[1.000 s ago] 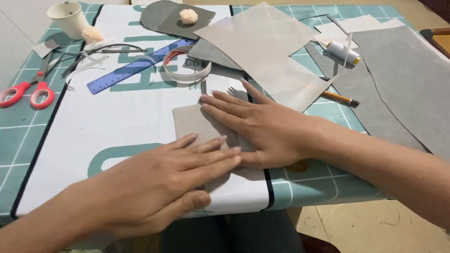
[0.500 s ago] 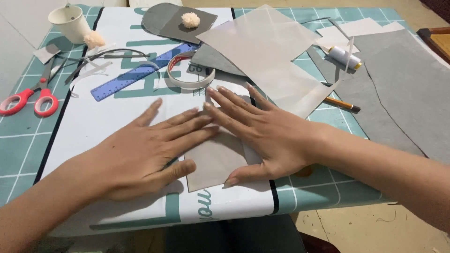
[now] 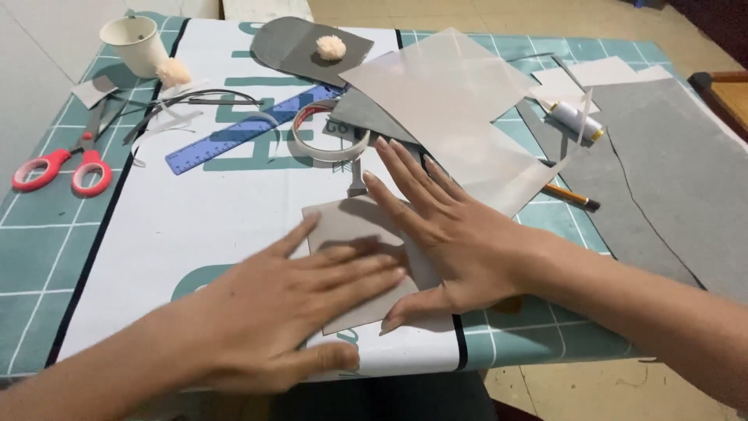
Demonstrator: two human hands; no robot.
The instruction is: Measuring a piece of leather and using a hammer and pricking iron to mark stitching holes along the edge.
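We press both palms flat on the small grey piece (image 3: 351, 257) lying near the front edge of the white printed sheet (image 3: 195, 226): left hand (image 3: 288, 312) and right hand (image 3: 444, 234), fingers spread, gripping nothing. By our judgement the piece is laid and being smoothed; the large grey felt (image 3: 686, 171) at right looks uncut. The sheet carries big teal lettering; the tape roll (image 3: 327, 132) has printed markings, red scissors (image 3: 58, 164) rest far left
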